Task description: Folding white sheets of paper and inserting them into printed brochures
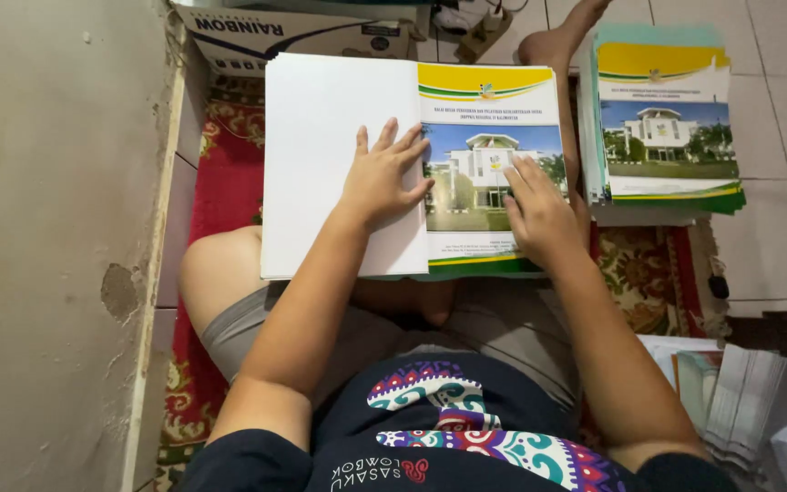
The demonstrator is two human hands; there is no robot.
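The left hand (381, 176) lies flat on the white sheets (321, 146). The right hand (536, 211) presses, grasping nothing, on the glossy cover (489, 109). A stack (665, 118) lies nearby.

Booklet stack (665, 118) right on tile floor (785, 55); red patterned rug (225, 182); cardboard box (293, 36) above.

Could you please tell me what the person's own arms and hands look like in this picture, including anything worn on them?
Both arms are bare from the short dark navy sleeves down. The left hand and right hand wear no gloves, and no rings, watch or bracelet show. The nails look short and unpainted. The sleeves belong to a dark shirt with a colourful patterned print.
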